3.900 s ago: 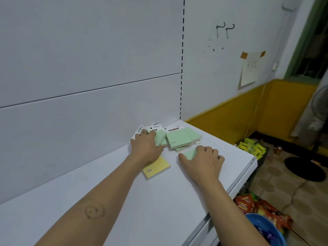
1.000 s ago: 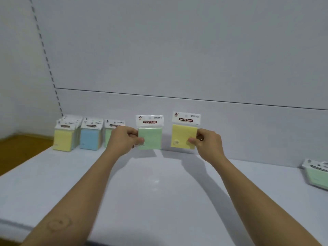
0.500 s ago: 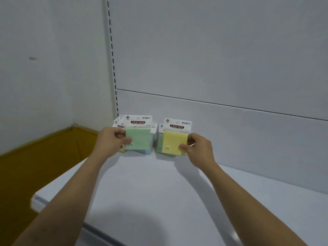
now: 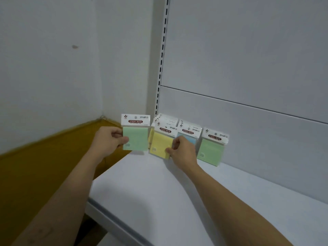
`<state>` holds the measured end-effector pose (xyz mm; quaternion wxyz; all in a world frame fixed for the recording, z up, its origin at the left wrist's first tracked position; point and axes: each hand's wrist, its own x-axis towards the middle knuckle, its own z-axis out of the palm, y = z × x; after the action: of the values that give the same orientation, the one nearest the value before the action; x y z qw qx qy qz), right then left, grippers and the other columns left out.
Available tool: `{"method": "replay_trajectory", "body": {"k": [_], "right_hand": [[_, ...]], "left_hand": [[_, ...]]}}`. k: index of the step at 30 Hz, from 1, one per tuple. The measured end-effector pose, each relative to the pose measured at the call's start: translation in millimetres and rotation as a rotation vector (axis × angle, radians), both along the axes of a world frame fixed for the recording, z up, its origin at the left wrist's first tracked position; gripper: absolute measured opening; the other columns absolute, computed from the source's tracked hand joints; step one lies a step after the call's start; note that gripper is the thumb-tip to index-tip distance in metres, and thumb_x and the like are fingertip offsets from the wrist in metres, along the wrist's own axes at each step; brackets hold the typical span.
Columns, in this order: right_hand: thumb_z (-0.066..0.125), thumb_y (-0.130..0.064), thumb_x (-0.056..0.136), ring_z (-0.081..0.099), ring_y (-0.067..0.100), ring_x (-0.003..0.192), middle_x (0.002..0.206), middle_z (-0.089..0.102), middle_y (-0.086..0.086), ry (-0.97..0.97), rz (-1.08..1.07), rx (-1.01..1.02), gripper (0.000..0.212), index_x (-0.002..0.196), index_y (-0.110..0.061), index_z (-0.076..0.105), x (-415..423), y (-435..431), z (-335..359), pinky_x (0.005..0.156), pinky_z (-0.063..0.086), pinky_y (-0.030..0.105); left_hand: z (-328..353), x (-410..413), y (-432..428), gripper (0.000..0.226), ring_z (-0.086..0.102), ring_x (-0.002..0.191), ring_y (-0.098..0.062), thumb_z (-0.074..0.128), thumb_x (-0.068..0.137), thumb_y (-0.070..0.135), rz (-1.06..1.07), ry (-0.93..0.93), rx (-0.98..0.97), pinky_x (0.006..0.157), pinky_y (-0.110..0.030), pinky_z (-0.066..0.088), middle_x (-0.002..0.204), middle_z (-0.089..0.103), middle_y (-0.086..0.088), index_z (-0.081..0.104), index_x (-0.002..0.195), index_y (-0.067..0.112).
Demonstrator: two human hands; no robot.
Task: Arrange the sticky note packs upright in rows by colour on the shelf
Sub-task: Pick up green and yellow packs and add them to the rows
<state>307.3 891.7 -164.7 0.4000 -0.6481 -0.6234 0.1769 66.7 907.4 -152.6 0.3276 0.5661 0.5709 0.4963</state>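
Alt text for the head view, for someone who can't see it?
The left hand holds a green sticky note pack aloft; the right hand pinches a yellow pack at the yellow row's front. A blue row and an upright green pack stand on the shelf.

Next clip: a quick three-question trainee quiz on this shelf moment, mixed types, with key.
1. Which colour is the plastic-wrapped sticky note pack that the left hand holds? A yellow, B green, C blue.
2. True or false: the right hand pinches a yellow sticky note pack.
3. Fill in: the middle pack, between that one and the upright green pack on the white shelf, is ___.
Key: 1 B; 2 true; 3 blue.
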Motion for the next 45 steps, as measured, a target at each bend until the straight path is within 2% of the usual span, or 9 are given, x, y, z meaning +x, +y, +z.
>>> {"method": "replay_trajectory", "body": {"k": [15,21,25,28,31,34,37,39,45], "right_hand": [[0.07,-0.016,0.079,0.058,0.02,0.078,0.082,0.064,0.003,0.061,-0.134,0.009,0.031,0.097,-0.015,0.045,-29,34,-21,0.065,0.039,0.029],[0.067,-0.019,0.081,0.059,0.013,0.077,0.081,0.062,-0.006,0.006,-0.087,0.028,0.033,0.109,-0.018,0.049,-12,23,-7,0.069,0.045,0.028],[0.068,-0.013,0.08,0.061,0.004,0.078,0.095,0.066,-0.007,0.02,0.123,0.013,0.042,0.118,-0.025,0.055,9,-1,19,0.073,0.047,0.022],[0.079,-0.024,0.074,0.063,0.01,0.072,0.085,0.068,-0.005,0.01,0.1,0.014,0.032,0.101,-0.024,0.063,21,-14,26,0.067,0.049,0.02],[0.079,-0.018,0.073,0.063,0.023,0.071,0.078,0.068,0.005,0.029,-0.059,0.076,0.019,0.082,-0.009,0.065,40,-18,22,0.07,0.053,0.034],[0.073,-0.013,0.08,0.06,0.021,0.075,0.078,0.065,0.0,0.082,-0.21,0.099,0.01,0.084,-0.011,0.064,66,-24,15,0.073,0.049,0.031],[0.069,-0.012,0.082,0.061,0.022,0.08,0.083,0.067,0.001,0.046,-0.364,0.115,0.007,0.086,-0.015,0.064,93,-33,1,0.071,0.046,0.029],[0.069,-0.008,0.08,0.064,0.022,0.082,0.083,0.069,-0.002,0.076,-0.4,0.081,0.011,0.086,-0.018,0.067,107,-38,-9,0.074,0.048,0.028],[0.073,-0.018,0.078,0.06,0.012,0.073,0.079,0.065,-0.003,0.106,-0.477,0.073,0.017,0.086,-0.023,0.059,117,-36,-22,0.065,0.044,0.022]], "left_hand": [[-4,-12,34,0.018,0.072,0.08,-0.021,0.077,0.073,0.0,-0.197,0.048,-0.067,0.073,-0.034,0.058,0.08,0.075,-0.004,0.071,0.079,0.016],[-3,9,37,0.019,0.071,0.075,-0.02,0.077,0.074,0.0,-0.244,0.035,-0.069,0.068,-0.032,0.056,0.077,0.074,-0.001,0.07,0.078,0.017],[5,33,36,0.019,0.068,0.066,-0.014,0.076,0.074,-0.001,-0.305,0.001,-0.028,0.065,-0.027,0.057,0.07,0.073,0.001,0.071,0.082,0.015],[13,63,34,0.02,0.063,0.054,-0.008,0.077,0.071,-0.003,-0.377,0.007,-0.006,0.057,-0.019,0.053,0.068,0.069,-0.002,0.07,0.081,0.013],[16,96,31,0.023,0.056,0.051,-0.004,0.08,0.07,0.0,-0.441,0.009,0.023,0.058,-0.02,0.05,0.065,0.064,0.002,0.067,0.073,0.019],[15,116,37,0.016,0.059,0.073,-0.002,0.079,0.074,0.017,-0.367,0.224,0.213,0.074,-0.023,0.045,0.084,0.066,0.007,0.071,0.086,0.023],[8,118,42,0.043,0.048,0.111,-0.018,0.076,0.076,0.032,-0.21,0.595,0.412,0.096,-0.035,0.038,0.117,0.056,0.003,0.063,0.116,0.026],[-2,114,40,0.061,0.033,0.128,-0.022,0.074,0.077,0.04,-0.148,0.719,0.365,0.104,-0.04,0.031,0.137,0.043,0.001,0.05,0.132,0.031],[-21,92,44,0.097,0.026,0.133,-0.03,0.076,0.065,0.055,-0.05,0.593,0.193,0.105,-0.047,0.036,0.145,0.026,-0.007,0.027,0.144,0.029]]}}
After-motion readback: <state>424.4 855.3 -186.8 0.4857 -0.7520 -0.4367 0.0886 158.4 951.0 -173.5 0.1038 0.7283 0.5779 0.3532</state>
